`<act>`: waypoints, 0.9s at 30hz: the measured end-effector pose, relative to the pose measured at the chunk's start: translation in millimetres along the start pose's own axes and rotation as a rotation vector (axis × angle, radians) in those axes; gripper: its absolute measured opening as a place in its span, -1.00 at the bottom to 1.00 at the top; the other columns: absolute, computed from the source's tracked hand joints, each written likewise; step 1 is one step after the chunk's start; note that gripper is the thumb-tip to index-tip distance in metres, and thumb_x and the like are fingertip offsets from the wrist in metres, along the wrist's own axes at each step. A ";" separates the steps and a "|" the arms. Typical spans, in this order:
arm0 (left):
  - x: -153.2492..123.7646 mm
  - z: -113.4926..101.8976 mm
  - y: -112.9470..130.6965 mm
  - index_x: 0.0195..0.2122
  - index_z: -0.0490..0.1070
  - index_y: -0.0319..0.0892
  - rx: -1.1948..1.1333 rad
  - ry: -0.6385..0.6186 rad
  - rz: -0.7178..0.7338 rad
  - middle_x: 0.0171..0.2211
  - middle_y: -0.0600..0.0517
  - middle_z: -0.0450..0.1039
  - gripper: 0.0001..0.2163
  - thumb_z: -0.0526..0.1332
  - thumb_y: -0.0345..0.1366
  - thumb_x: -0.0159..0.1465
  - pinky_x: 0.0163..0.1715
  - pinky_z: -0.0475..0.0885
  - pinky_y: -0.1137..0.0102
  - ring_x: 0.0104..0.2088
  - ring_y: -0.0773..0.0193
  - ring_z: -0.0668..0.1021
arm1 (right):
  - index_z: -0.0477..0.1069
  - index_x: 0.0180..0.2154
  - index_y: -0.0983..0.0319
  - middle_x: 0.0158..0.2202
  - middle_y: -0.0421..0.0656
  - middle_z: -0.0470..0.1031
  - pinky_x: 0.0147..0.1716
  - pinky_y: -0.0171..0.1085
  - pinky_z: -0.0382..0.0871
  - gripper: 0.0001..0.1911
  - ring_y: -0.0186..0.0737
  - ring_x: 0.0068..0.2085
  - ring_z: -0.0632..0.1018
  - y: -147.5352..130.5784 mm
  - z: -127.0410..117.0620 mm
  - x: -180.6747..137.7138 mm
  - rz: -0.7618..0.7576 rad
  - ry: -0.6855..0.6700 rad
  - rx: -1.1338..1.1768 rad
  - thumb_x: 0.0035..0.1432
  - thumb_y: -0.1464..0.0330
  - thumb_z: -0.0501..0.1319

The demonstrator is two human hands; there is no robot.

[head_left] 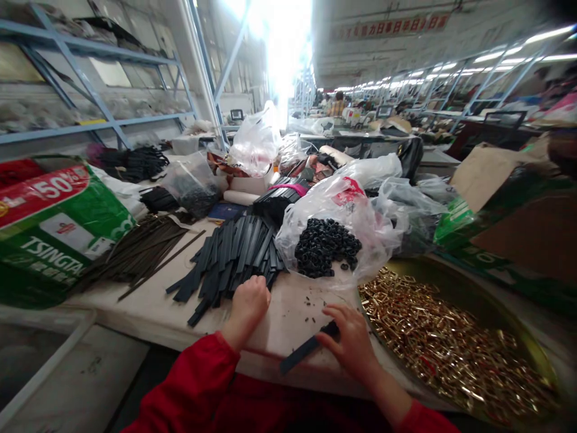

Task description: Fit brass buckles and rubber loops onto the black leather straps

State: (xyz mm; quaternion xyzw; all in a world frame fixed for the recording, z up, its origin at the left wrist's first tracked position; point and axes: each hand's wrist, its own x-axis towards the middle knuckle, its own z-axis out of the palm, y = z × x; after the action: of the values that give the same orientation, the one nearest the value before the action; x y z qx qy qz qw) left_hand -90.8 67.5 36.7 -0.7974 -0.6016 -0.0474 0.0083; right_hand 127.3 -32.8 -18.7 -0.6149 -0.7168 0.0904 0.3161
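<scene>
My left hand (250, 305) is closed, its knuckles up, at the near edge of a pile of flat black strips (234, 249); whatever its fingers hold is hidden. A single black strip (303, 355) lies slantwise at the table's front edge. Around its upper right end curl the thumb and fingers of my right hand (351, 340). Beyond both hands, small black loops (324, 246) are heaped on an opened clear plastic bag (288, 234). To the right of my right hand, a large round gold tray (547, 367) holds many gold-coloured metal buckles (442, 337).
A green and red printed bag (58, 234) stands at the left, beside thin brown strips (144, 249). An open cardboard box (527, 234) rises at the right behind the tray. Plastic bags, rolls and blue shelving (103, 114) stand farther back. Small black scraps dot the tabletop (288, 307).
</scene>
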 end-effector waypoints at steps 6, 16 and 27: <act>-30.7 -20.0 -10.3 -0.41 0.28 -0.18 -0.651 0.100 -0.200 -0.50 0.04 0.41 -0.88 0.05 -0.27 0.17 -0.44 0.32 0.40 -0.45 0.23 0.49 | 0.43 -0.28 0.19 -0.23 -0.06 0.47 -0.13 -0.07 0.20 -0.83 -0.06 -0.17 0.42 -5.8 -3.8 15.4 -0.039 -0.114 -0.210 0.11 0.28 0.14; -64.3 -61.4 3.0 -0.53 0.22 -0.19 -1.649 -0.166 -0.375 -0.66 0.16 0.36 -0.81 0.22 -0.23 0.01 -0.62 0.22 0.54 -0.65 0.45 0.36 | 0.31 -0.08 0.23 -0.13 -0.02 0.43 -0.16 -0.13 0.31 -0.65 -0.08 -0.11 0.43 -36.6 -36.1 25.2 0.054 -0.034 0.160 0.13 0.21 0.09; -38.9 -12.2 68.0 -0.33 0.31 -0.22 -1.820 -0.326 -0.337 -0.31 -0.01 0.45 -0.77 0.16 -0.14 0.14 -0.35 0.36 0.41 -0.34 0.32 0.49 | 0.35 -0.29 0.17 -0.41 -0.14 0.54 -0.49 -0.32 0.23 -0.82 -0.21 -0.43 0.52 -62.3 -33.6 8.3 0.073 -0.519 0.089 0.18 0.36 -0.01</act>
State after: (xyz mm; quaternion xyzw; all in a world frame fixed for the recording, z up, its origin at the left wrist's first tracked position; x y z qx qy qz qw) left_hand -36.9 10.5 48.5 -0.3963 -0.4345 -0.3880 -0.7097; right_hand 94.6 -47.9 42.7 -0.5820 -0.7467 0.2878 0.1447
